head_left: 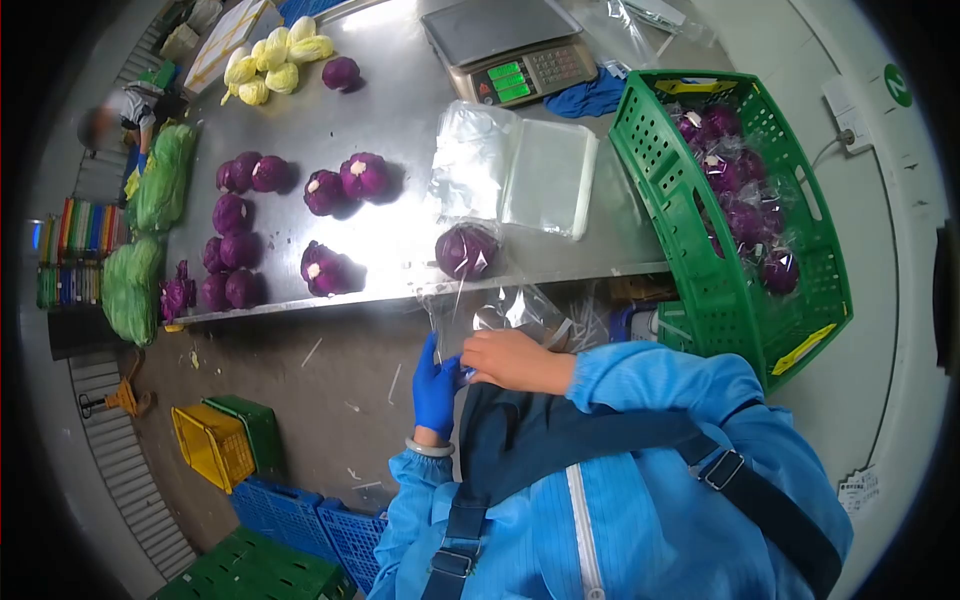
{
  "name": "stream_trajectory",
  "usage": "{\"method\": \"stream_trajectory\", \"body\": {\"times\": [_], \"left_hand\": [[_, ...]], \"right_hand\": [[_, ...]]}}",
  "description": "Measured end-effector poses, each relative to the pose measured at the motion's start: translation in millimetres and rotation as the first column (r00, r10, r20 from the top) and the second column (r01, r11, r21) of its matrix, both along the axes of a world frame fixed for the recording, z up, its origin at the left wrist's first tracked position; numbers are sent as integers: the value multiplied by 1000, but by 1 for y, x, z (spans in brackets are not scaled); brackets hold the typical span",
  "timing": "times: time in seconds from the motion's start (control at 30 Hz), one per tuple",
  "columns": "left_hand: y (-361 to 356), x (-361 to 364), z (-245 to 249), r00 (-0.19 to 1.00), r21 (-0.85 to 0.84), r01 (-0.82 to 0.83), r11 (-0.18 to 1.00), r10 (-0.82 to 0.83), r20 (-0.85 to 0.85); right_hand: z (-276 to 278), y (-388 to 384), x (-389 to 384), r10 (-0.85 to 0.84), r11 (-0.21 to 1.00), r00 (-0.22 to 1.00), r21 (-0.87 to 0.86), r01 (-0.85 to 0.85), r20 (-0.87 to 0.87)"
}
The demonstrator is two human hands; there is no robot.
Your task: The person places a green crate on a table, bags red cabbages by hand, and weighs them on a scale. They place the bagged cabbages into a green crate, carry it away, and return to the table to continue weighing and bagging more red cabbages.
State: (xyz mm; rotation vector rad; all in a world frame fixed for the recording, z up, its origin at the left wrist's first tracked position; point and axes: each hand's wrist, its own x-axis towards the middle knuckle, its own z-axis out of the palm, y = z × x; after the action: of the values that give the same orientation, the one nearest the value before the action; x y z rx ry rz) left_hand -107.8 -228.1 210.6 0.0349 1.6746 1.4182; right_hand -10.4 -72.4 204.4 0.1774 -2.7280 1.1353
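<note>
My left hand (435,390), in a blue glove, is closed at the edge of a clear plastic bag (515,308) just off the table's front edge. My bare right hand (515,360) is beside it, fingers curled and also closed on the bag. A purple cabbage (466,250) sits on the metal table right in front of my hands, shiny film around its lower part. How far the bag encloses it is hard to see. Behind it lie a stack of clear bags (550,180) and a crumpled plastic sheet (470,160).
More purple cabbages (364,177) stand left on the metal table (390,255), with yellow-green cabbages (270,60) behind. A digital scale (510,50) is at the back. Bagged cabbages fill a green crate (665,180) on the right. Another person (135,110) is at far left.
</note>
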Motion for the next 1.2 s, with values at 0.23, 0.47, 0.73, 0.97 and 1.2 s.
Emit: {"method": "stream_trajectory", "body": {"times": [0.23,0.47,0.73,0.97,1.2], "left_hand": [[-9,-5,-13,974,-38,42,998,-50,-220],[-52,-32,-29,620,-223,384,896,-429,-657],[0,-70,-25,-192,-563,475,676,-545,-816],[9,-120,-37,576,-141,676,723,-638,-512],[67,-171,-71,815,236,428,873,-485,318]], "right_hand": [[8,23,23,189,982,964,-20,-188,188],[-44,91,227,63,790,147,41,-612,987],[-9,112,32,-25,874,999,486,4,36],[-51,149,-7,212,664,860,-714,223,465],[-72,163,-40,67,120,633,-636,762,771]]}}
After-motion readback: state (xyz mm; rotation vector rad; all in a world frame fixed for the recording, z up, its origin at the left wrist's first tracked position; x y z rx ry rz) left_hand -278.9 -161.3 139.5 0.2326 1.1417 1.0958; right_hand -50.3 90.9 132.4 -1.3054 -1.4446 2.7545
